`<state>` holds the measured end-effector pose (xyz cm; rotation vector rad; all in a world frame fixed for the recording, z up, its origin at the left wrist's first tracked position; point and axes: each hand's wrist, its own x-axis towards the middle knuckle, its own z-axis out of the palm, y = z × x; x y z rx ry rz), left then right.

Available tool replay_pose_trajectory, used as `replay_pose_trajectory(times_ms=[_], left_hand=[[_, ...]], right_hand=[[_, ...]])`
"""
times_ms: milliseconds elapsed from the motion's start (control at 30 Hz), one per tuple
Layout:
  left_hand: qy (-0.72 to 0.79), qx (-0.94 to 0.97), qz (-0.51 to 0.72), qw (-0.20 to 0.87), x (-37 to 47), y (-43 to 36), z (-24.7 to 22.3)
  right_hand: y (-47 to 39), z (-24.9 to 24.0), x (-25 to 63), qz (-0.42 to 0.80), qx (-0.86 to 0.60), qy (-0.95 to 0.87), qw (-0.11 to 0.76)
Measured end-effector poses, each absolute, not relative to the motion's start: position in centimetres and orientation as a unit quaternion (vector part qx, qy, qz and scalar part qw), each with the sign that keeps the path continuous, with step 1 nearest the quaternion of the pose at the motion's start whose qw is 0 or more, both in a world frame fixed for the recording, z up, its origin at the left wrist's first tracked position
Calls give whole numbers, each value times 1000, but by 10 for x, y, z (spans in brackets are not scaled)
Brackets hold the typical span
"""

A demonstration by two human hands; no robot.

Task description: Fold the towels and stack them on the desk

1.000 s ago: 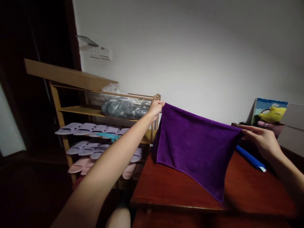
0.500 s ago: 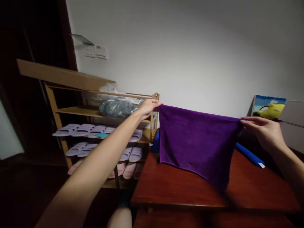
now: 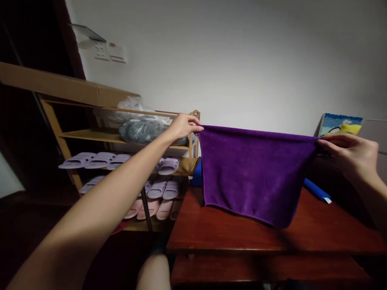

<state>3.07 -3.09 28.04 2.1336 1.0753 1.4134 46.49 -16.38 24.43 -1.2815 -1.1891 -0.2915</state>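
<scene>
A purple cloth (image 3: 256, 173) hangs spread out between my two hands, its top edge pulled fairly straight. My left hand (image 3: 186, 125) pinches the upper left corner, closed on it near the shelf's end post. At the upper right corner my right hand (image 3: 352, 151) is closed on the fabric, thumb and fingers pressed together. The cloth's lower edge droops in front of the reddish-brown wooden table (image 3: 242, 237) and hides part of its top. Whether the lower edge touches the wood I cannot tell.
A wooden shoe rack (image 3: 87, 136) on the left holds several lilac slippers (image 3: 99, 160) and pink slippers (image 3: 149, 209). A long cardboard box (image 3: 60, 86) lies on top. Behind the cloth are blue objects, one a roll (image 3: 316, 190). A picture with a yellow figure (image 3: 341, 125) leans at right.
The cloth has been raised slightly and stretched wider. My right hand has moved right and up a little, my left hand slightly up. The camera view has shifted a bit.
</scene>
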Motion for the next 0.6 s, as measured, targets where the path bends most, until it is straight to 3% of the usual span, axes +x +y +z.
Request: replay_pose_trajectory(times_ms=[300,600], left_hand=[[365,759,534,67,25,-47,279],[349,766,529,110,14,-86,290]], right_hand=[[-183,242,465,-434,-569,-528,458],[-201,246,457,-458,-551,-511,474]])
